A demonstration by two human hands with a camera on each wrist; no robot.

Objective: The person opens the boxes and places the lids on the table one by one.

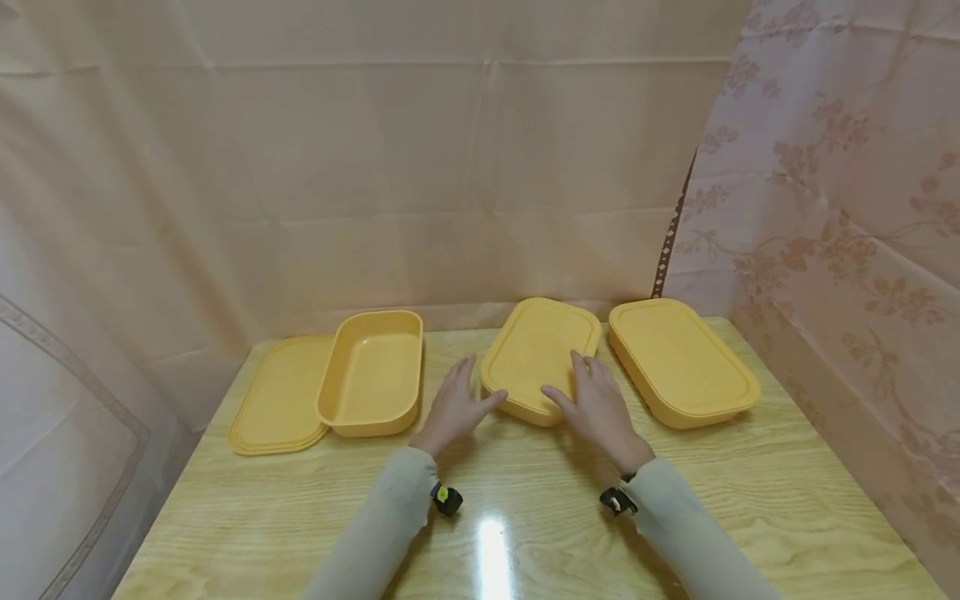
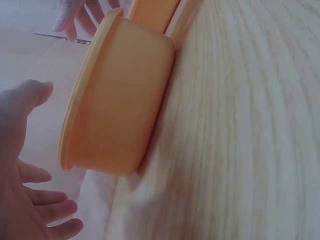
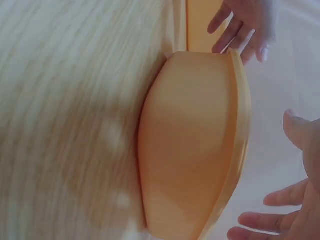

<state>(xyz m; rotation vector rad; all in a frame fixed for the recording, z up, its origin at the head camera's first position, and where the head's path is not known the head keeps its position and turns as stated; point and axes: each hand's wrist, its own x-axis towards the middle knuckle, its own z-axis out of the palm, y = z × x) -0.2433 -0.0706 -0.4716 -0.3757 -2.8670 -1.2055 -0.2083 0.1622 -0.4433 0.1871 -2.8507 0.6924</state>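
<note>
1. The middle box (image 1: 542, 333), smooth, yellow, round-cornered and lidded, sits on the desk (image 1: 555, 533) between both hands.
2. The left hand (image 1: 453, 408) has its fingers apart, near the box's left side, holding nothing.
3. The right hand (image 1: 602, 407) is likewise spread and free, its fingers above the lid's right part.
4. Left, an open, hollow box (image 1: 375, 427) overlaps a flat, ridge-edged lid (image 1: 279, 400).
5. Pale, streaky wood grain covers the desk.

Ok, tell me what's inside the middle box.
The middle box has a yellow lid on, so any contents are covered and can't be seen. Only lid and outer walls show; in the head view, the right hand hides part of the lid.
</note>
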